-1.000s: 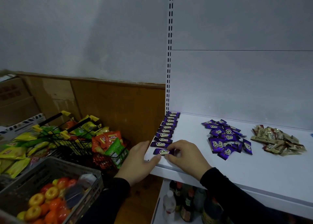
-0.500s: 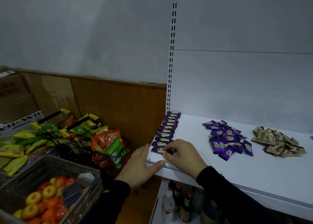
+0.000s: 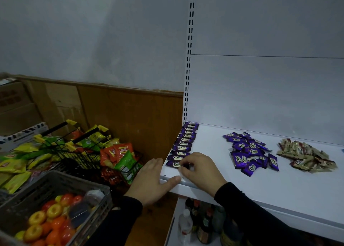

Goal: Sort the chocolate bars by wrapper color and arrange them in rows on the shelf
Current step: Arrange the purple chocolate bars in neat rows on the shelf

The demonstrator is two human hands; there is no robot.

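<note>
The nearest purple bar point(image 3: 174, 164), labelled "Choco", is pinched by the right hand point(image 3: 200, 169) at the row's point(image 3: 184, 143) front on the shelf point(image 3: 214, 152). The left hand point(image 3: 151, 180) is laid flat, fingers straight, against the shelf's edge.

A grey plaster wall point(image 3: 83, 37) fills the upper left, dimly lit, with brown wood panelling point(image 3: 130, 115) below it capped by a wooden rail. At its right stands a white slotted upright point(image 3: 189, 59) and a white back panel point(image 3: 270, 89) crossed by one thin horizontal seam. Cardboard boxes point(image 3: 16, 104) stand against the panelling at the far left.
</note>
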